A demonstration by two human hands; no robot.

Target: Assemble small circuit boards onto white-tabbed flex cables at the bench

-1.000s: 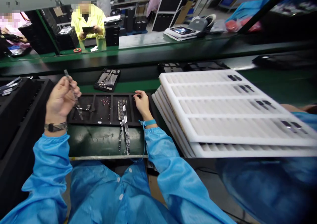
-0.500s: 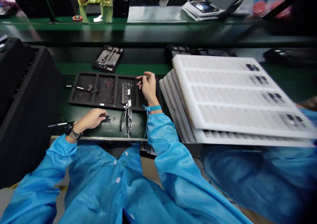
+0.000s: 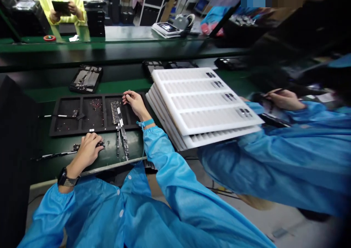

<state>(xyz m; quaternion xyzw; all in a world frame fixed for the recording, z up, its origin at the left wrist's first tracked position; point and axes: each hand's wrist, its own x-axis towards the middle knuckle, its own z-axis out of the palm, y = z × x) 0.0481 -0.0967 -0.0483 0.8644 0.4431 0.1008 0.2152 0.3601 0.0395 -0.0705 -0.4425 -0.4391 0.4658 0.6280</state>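
My left hand [image 3: 88, 148] is closed over a small circuit board [image 3: 102, 144] on the green bench, just in front of a black foam tray [image 3: 71, 131]. A dark flat cable [image 3: 59, 154] with a white label lies left of this hand. At the tray's right-hand compartments is my right hand [image 3: 135, 102], its fingertips pinched together; what they hold, if anything, is too small to make out. Beside it a row of small boards [image 3: 114, 112] lies in the tray. Slim metallic strips [image 3: 124, 142] stretch from there onto the bench.
White slotted foam trays [image 3: 192, 100] are stacked at right, with several dark pieces on top. A co-worker's hand [image 3: 285, 100] is further right. Behind the foam tray lies a black box of parts [image 3: 86, 79]. A dark block [image 3: 16, 131] stands at left.
The view has swung right, so everything appears further left and the co-worker at right has come into sight. My left hand still covers the board; my right hand stays over the tray.
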